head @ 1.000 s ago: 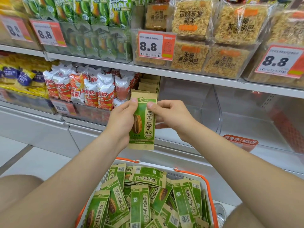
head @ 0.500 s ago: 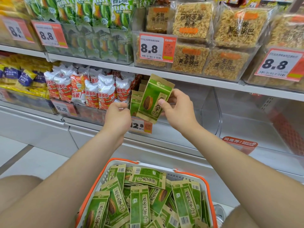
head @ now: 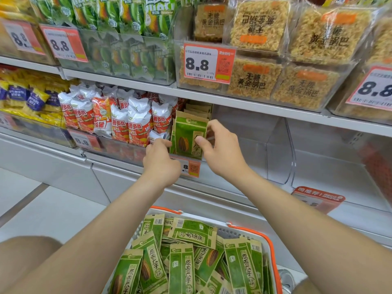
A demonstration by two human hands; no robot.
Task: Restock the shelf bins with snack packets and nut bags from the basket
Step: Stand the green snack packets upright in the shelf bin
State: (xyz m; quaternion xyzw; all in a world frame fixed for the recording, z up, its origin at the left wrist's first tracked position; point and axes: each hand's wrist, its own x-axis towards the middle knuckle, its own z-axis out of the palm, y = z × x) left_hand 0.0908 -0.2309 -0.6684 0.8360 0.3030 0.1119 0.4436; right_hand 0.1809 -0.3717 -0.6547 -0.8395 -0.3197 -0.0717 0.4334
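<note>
A green and tan seed packet (head: pixel 189 135) stands upright at the front of a clear shelf bin (head: pixel 250 166), before a row of like packets (head: pixel 199 109). My right hand (head: pixel 220 151) pinches its right edge with thumb and fingers. My left hand (head: pixel 161 162) has its fingertips at the packet's lower left edge, fingers curled; whether it grips is unclear. Below, a white basket with an orange rim (head: pixel 269 240) holds several more green seed packets (head: pixel 182 266).
Red and white snack bags (head: pixel 118 122) fill the bin to the left. Rice crust boxes (head: pixel 275 66) and green packets (head: pixel 118 15) sit on the shelf above. To the right stands a clear bin (head: pixel 339 166) with a red label (head: pixel 318 197).
The packet went from in front of the bin, tilted, into the bin's front and now stands upright. Both hands moved forward to the shelf with it.
</note>
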